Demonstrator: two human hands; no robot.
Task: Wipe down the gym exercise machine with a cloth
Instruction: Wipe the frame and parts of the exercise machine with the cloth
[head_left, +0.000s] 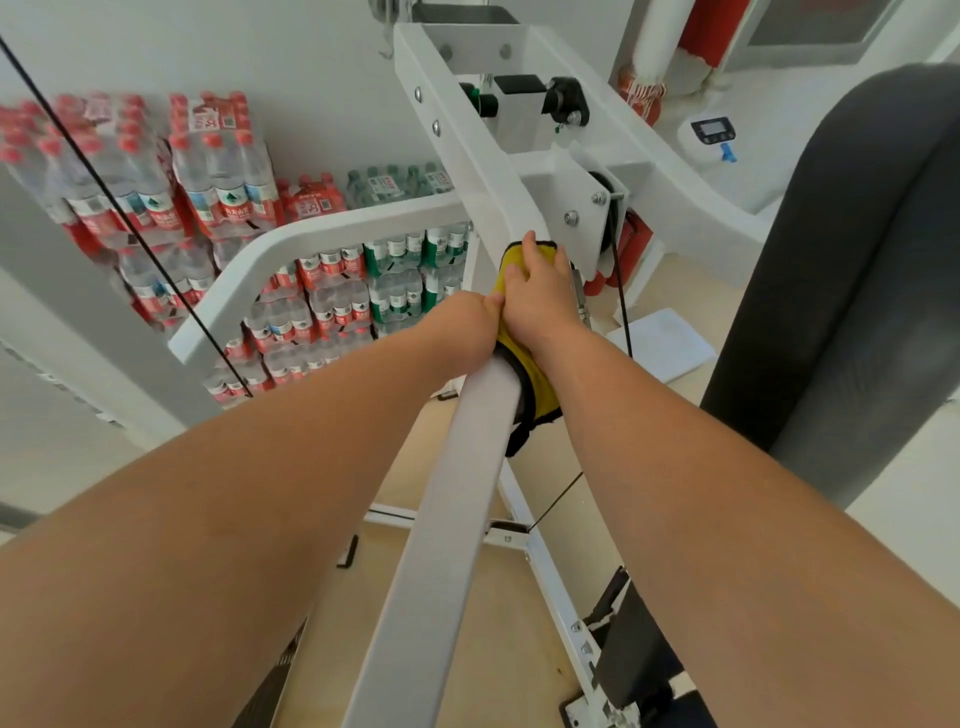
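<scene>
A yellow cloth (540, 396) with a black edge is wrapped over the white sloping beam (441, 545) of the gym machine, just below its bolted joint (582, 208). My right hand (540, 296) lies flat on top of the cloth and presses it on the beam, fingers stretched toward the joint. My left hand (470, 322) wraps round the beam's left side at the cloth, thumb against my right hand. Its fingers are hidden behind the beam.
A large grey back pad (857, 260) stands at the right. Shrink-wrapped packs of water bottles (223, 182) are stacked against the wall at the left, behind a curved white frame bar (291, 239). A black cable (104, 192) runs diagonally at the left. A white sheet (665, 343) lies on the floor.
</scene>
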